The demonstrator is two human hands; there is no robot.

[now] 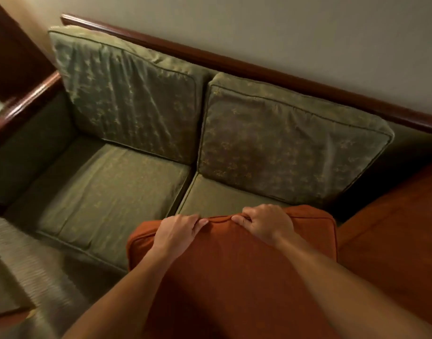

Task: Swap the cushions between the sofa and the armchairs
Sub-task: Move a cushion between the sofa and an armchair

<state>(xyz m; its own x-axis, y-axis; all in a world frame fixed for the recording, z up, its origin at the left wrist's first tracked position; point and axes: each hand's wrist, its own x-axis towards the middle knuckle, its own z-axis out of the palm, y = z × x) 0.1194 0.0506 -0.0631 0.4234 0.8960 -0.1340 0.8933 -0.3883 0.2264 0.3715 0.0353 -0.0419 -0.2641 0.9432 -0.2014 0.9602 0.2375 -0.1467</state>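
Holding the orange cushion (234,265) by its far edge, you've got both hands up on the top seam, side by side and near the middle of it. Your left hand (178,232) curls over the piping with the fingers closed on the fabric; your right hand (264,222) does the same just beside it, knuckles up, pinching that same hem. Neither hand is spread: both are clamped on cloth. The cushion hangs broad face toward you, its long edge running left to right across the front of the green sofa (26,152), and it sits over the right-hand seat (224,196), covering that seat's front lip. Straight ahead of your grip, beyond the top seam, is the right back cushion (291,152), leaning against the wooden rail (234,62); the left back cushion (127,99) and left seat (112,187) lie well off to your left. So the open seat is forward and slightly below your hands, and both hands are about equally close to it. Off your right arm there's more orange upholstery (393,236), likely an armchair, though I can't tell for sure. My read: tip it forward and down.
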